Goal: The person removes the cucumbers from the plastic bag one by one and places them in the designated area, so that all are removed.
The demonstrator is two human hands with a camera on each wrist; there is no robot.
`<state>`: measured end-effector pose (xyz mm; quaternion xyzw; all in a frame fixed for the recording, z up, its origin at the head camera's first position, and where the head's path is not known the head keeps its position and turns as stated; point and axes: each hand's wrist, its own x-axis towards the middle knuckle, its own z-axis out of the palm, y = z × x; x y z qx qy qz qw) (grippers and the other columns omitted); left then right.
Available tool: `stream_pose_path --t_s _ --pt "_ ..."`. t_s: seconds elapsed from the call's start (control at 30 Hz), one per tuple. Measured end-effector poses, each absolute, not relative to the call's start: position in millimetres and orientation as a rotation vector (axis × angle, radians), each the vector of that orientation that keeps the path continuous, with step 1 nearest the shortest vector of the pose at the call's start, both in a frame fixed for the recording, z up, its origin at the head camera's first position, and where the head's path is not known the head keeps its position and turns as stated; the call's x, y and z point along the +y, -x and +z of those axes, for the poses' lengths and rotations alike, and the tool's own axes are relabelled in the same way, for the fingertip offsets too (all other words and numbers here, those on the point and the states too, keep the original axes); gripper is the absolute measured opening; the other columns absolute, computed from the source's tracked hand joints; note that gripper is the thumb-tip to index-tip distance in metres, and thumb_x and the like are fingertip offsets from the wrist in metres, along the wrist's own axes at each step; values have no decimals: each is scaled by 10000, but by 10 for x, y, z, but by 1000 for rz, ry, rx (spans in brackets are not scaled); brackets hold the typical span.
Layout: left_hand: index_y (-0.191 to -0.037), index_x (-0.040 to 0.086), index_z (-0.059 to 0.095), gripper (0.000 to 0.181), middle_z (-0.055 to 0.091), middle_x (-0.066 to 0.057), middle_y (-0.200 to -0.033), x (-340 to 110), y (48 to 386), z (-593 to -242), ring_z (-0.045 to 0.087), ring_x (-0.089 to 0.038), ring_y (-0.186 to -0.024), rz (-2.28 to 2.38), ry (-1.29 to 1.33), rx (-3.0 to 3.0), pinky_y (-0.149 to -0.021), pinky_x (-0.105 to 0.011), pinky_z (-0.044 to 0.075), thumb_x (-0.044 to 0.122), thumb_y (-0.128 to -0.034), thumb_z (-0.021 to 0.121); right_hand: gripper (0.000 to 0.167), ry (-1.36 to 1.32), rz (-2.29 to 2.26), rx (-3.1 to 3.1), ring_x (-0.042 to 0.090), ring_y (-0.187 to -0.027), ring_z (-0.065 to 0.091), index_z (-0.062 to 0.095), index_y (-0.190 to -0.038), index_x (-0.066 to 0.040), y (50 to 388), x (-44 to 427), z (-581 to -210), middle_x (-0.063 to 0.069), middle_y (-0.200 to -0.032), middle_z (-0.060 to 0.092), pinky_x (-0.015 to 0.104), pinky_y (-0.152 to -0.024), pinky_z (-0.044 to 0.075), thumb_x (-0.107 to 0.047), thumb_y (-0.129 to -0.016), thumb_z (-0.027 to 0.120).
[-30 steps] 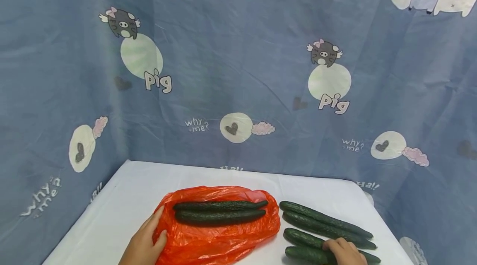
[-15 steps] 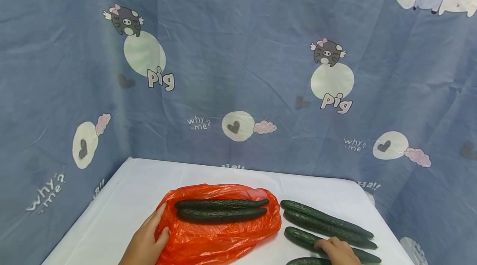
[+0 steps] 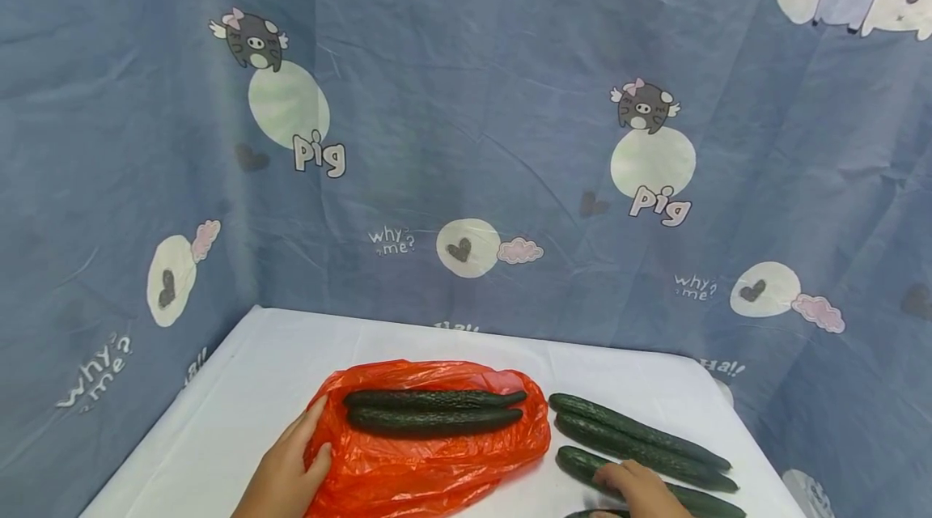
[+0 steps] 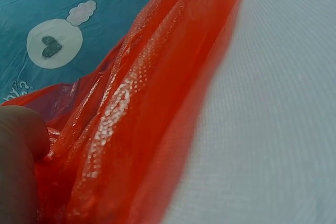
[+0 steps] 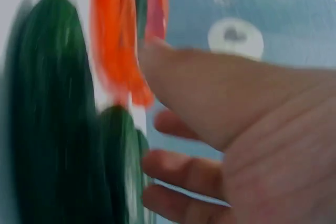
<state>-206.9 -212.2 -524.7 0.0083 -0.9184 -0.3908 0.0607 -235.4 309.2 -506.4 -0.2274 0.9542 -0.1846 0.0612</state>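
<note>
A red plastic bag [image 3: 429, 469] lies flattened on the table, and two dark green cucumbers [image 3: 437, 422] lie side by side on it. At the bag's left edge rests my left hand [image 3: 284, 465], thumb spread from fairly straight fingers. In the left wrist view one digit [image 4: 18, 161] touches the crinkled bag. My right hand [image 3: 642, 492] is over a cucumber [image 3: 582, 460] right of the bag. The right wrist view shows its fingers loosely bent with nothing between them, beside a large blurred cucumber [image 5: 58, 114]. Another cucumber is mostly cut off at the frame's bottom.
Two more cucumbers [image 3: 619, 437] lie together at the right, pointing toward the bag. A white cloth covers the table [image 3: 291, 348]. A blue curtain [image 3: 451, 97] printed with pigs hangs behind and on both sides.
My right hand has shifted left and nearer to me. The nearest cucumber has moved toward me, mostly out of frame. My left hand stays at the bag.
</note>
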Motion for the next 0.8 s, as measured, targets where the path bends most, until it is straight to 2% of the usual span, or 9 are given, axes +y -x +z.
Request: stream_pose_path --t_s 0.07,0.17,0.3,0.57,0.8 --pt "-1656 55 269 780 401 -230 -1637 -2125 2076 -5252 521 -453 -1398 -1175 -34 -2794 -1053 -633 467 163 -988 657 338 657 -578 2899 105 -865 609 715 -1079 -135 2280 2769 -4774 -54 -966 632 355 -743 564 -410 -902 803" --pt "-1655 48 268 784 395 -235 -1641 -2131 2081 -5262 508 -455 -1411 -1149 -28 -2804 -1071 -634 457 160 -986 661 277 604 -538 2975 136 -852 617 720 -1047 -169 2301 2441 -4670 -64 -937 629 389 -757 576 -381 -896 815" --pt "-1653 54 279 769 409 -228 -1635 -2138 2089 -5265 522 -447 -1401 -1132 -20 -2800 -1073 -632 459 147 -989 655 223 695 -554 3017 94 -866 618 727 -1052 -204 2374 2059 -4639 -88 -960 653 376 -766 584 -338 -896 813" --pt "-1652 60 288 769 426 -219 -1627 -2127 2098 -5278 526 -433 -1400 -1131 -24 -2807 -1086 -638 466 152 -987 662 297 868 -647 3050 153 -1053 634 709 -1166 -181 2568 1521 -4815 -60 -1134 670 432 -938 581 -350 -932 779" --pt "-1651 54 285 787 421 -216 -1632 -2131 2096 -5263 524 -446 -1400 -1113 -46 -2803 -1073 -625 461 162 -973 670 385 825 -627 3053 220 -1175 623 696 -1242 -218 2669 1184 -4771 -48 -1201 654 493 -1042 547 -400 -917 791"
